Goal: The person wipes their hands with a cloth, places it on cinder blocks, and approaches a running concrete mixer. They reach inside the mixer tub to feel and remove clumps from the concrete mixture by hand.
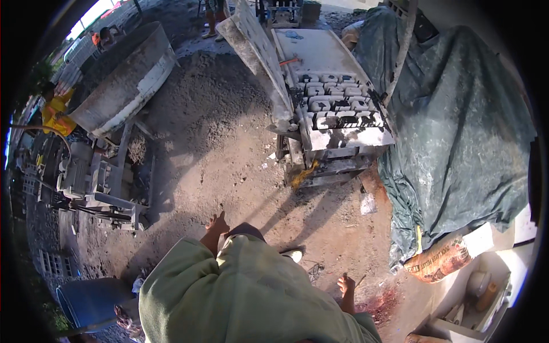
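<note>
Two bare hands stand apart — the left hand (215, 224) out ahead of the green shirt (246, 291), its grip loosely wide, fingers spread over the dirt ground (229, 171). The right hand (346, 284) hangs farther back, fingers bent; whether that grip holds the thin stick (360, 280) just beside it, I cannot tell. Well ahead of both — pale blocks (334, 104) on a bench (320, 48).

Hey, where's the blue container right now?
In the head view, the blue container is at lower left, to the left of the person's green shirt.
</note>
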{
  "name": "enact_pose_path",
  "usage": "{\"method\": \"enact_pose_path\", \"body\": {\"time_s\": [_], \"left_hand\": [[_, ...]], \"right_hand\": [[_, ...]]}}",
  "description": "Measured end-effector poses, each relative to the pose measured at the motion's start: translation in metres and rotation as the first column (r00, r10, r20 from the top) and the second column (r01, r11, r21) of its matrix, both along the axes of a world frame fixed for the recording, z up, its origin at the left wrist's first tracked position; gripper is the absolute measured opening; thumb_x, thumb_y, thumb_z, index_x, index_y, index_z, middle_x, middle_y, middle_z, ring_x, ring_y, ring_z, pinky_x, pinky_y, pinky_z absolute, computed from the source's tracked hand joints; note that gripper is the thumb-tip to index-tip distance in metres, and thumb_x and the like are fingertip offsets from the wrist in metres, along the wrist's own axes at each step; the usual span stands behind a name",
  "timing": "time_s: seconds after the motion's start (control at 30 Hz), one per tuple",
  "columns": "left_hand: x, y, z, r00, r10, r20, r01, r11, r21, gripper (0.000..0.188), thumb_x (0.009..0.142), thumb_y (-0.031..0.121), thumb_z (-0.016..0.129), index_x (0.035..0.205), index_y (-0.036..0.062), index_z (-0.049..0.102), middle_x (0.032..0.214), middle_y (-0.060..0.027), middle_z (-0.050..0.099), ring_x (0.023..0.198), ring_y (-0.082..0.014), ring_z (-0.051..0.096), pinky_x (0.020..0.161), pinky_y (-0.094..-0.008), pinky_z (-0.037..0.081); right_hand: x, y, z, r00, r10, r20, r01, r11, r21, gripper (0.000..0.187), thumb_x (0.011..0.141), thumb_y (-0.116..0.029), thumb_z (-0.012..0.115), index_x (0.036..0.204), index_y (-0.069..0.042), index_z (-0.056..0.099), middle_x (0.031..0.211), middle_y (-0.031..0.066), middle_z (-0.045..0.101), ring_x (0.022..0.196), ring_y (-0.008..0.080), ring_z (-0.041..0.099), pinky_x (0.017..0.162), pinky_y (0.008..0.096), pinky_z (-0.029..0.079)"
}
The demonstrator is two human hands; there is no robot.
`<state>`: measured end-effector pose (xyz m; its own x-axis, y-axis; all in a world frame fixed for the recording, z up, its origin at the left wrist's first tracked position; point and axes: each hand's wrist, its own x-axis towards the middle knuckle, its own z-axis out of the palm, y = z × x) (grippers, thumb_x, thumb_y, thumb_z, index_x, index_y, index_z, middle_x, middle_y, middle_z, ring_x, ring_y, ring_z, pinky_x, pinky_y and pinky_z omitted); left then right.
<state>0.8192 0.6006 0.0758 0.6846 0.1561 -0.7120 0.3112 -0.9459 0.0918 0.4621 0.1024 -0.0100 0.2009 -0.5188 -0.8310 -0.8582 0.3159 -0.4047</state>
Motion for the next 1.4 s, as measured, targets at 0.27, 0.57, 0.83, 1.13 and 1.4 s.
{"method": "enact_pose_path", "body": {"time_s": [0.27, 0.57, 0.83, 1.13, 1.4], "left_hand": [[-0.042, 0.057, -0.034, 0.932, 0.349, -0.093, -0.353, 0.935, -0.023, 0.058, 0.079, 0.042, 0.058, 0.132, 0.0207, 0.050, 0.145, -0.0112, 0.037, 0.134, -0.0344, 0.032, 0.103, -0.0603, 0.029], [0.011, 0.115, -0.077, 0.910, 0.406, 0.081, -0.374, 0.891, -0.257, 0.050, 0.076, 0.047, 0.062, 0.118, 0.0202, 0.063, 0.127, -0.0105, 0.057, 0.123, -0.0329, 0.049, 0.101, -0.0567, 0.035], [0.056, 0.218, -0.084, 0.911, 0.324, 0.255, -0.251, 0.927, -0.280, 0.042, 0.079, 0.041, 0.061, 0.112, 0.0150, 0.065, 0.112, -0.0135, 0.065, 0.110, -0.0323, 0.058, 0.093, -0.0416, 0.046], [0.057, 0.237, -0.191, 0.791, -0.602, 0.109, 0.610, 0.789, -0.068, 0.032, 0.085, 0.032, 0.052, 0.103, 0.0125, 0.069, 0.106, -0.0133, 0.066, 0.102, -0.0325, 0.062, 0.088, -0.0396, 0.049], [0.096, 0.161, -0.130, 0.801, -0.526, 0.288, 0.596, 0.749, -0.289, 0.031, 0.085, 0.032, 0.052, 0.096, 0.0082, 0.068, 0.099, -0.0143, 0.067, 0.099, -0.0291, 0.062, 0.085, -0.0403, 0.048]], "right_hand": [[0.166, 0.023, -0.026, 0.844, 0.456, 0.283, -0.455, 0.888, -0.075, 0.049, 0.094, -0.039, 0.052, 0.129, -0.004, 0.051, 0.108, 0.0150, 0.066, 0.092, 0.0273, 0.066, 0.080, 0.0395, 0.052], [0.284, 0.229, 0.010, 0.180, 0.951, 0.253, -0.983, 0.180, 0.025, 0.063, 0.084, -0.053, 0.059, 0.122, -0.002, 0.058, 0.111, 0.0186, 0.065, 0.104, 0.0284, 0.062, 0.089, 0.0404, 0.048], [0.313, 0.263, 0.064, 0.221, 0.969, 0.109, -0.975, 0.218, 0.038, 0.068, 0.080, -0.059, 0.061, 0.118, -0.003, 0.061, 0.111, 0.0179, 0.065, 0.105, 0.0278, 0.062, 0.088, 0.0397, 0.048], [0.326, 0.248, 0.102, 0.286, 0.953, -0.099, -0.958, 0.284, -0.039, 0.051, 0.082, -0.053, 0.054, 0.111, -0.012, 0.066, 0.110, 0.0168, 0.065, 0.101, 0.0274, 0.063, 0.087, 0.0378, 0.050], [0.257, 0.234, 0.057, 0.742, 0.669, -0.044, -0.661, 0.720, -0.212, 0.046, 0.083, -0.049, 0.057, 0.097, -0.008, 0.071, 0.102, 0.0178, 0.067, 0.098, 0.0333, 0.063, 0.086, 0.0414, 0.049]]}}
